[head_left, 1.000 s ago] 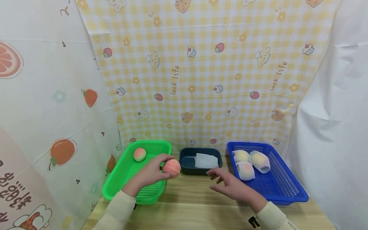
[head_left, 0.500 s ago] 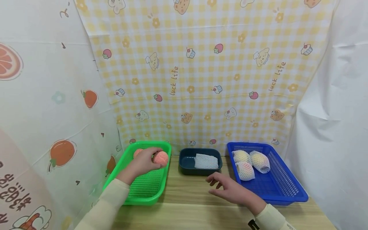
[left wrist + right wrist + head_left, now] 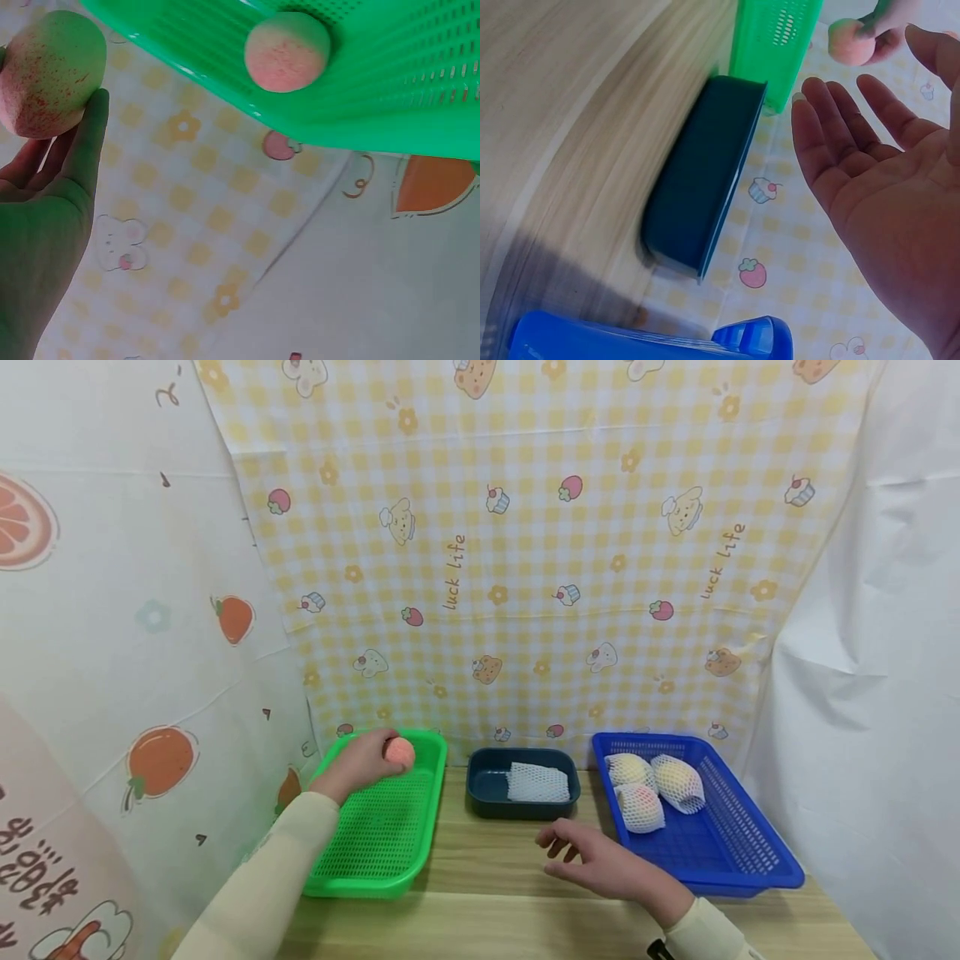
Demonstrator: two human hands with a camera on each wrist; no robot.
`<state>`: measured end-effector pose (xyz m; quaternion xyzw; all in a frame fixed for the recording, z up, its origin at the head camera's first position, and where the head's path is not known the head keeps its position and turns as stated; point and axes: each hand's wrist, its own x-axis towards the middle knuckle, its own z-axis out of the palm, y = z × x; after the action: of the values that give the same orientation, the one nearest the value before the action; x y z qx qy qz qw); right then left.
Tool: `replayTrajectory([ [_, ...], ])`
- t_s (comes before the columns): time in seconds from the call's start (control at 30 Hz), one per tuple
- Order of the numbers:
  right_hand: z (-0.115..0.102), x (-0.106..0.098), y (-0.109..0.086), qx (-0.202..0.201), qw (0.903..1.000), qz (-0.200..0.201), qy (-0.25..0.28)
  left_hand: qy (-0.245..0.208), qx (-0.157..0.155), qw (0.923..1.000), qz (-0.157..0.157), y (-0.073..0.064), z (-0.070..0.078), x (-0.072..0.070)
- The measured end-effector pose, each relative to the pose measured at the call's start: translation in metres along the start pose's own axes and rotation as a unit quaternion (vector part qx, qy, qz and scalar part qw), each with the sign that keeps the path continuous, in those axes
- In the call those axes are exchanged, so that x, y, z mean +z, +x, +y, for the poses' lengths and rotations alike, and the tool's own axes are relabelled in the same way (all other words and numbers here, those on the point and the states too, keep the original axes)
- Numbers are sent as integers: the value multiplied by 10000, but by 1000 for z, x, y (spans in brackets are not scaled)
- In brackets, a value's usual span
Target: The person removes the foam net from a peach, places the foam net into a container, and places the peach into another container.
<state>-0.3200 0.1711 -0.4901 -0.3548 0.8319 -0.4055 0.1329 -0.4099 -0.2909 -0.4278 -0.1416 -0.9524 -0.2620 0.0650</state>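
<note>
My left hand [image 3: 358, 766] holds a pink-and-pale peach [image 3: 400, 753] over the far part of the green basket [image 3: 375, 887]. A second peach [image 3: 288, 52] lies inside that basket in the left wrist view; the hand hides it in the head view. My right hand [image 3: 603, 862] hovers over the table in front of the dark teal box, its fingers loosely bent around nothing. In the right wrist view the right palm [image 3: 900, 191] shows bare.
A dark teal box [image 3: 487, 808] holds a white foam net sleeve [image 3: 538, 782]. At the right, a blue basket [image 3: 742, 827] contains several peaches in foam nets [image 3: 640, 807]. A checked cloth [image 3: 525, 552] hangs behind the wooden table [image 3: 480, 860].
My left hand has carried the peach leftward and away from me, from beside the teal box to above the green basket. The right hand has drifted slightly nearer to me.
</note>
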Motion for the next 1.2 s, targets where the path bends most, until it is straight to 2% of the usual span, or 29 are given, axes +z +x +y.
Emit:
replayTrajectory([
  [0.1, 1, 1, 0, 5, 10000, 5, -37, 63, -109, 9999, -82, 13, -11, -2],
  [0.3, 2, 1, -1, -13, 10000, 30, -17, 256, -237, 9994, 32, 35, -27, -4],
  [0.37, 2, 1, -2, -89, 10000, 34, -25, 215, -365, 9991, 62, 40, -31, -4],
  [0.53, 2, 1, -4, -220, 9997, 27, -28, 227, -688, 9970, 279, 46, -38, -3],
  [0.73, 6, 2, -5, -14, 10000, -7, -13, 139, -731, 9959, 505, 52, -48, 6],
  [1.0, 8, 2, -5, 209, 9997, 16, -80, 77, -903, 9950, 409, 65, -62, 19],
  [1.2, 5, 0, -7, 37, 10000, 8, 23, 106, -1011, 9946, 224, 66, -70, 32],
])
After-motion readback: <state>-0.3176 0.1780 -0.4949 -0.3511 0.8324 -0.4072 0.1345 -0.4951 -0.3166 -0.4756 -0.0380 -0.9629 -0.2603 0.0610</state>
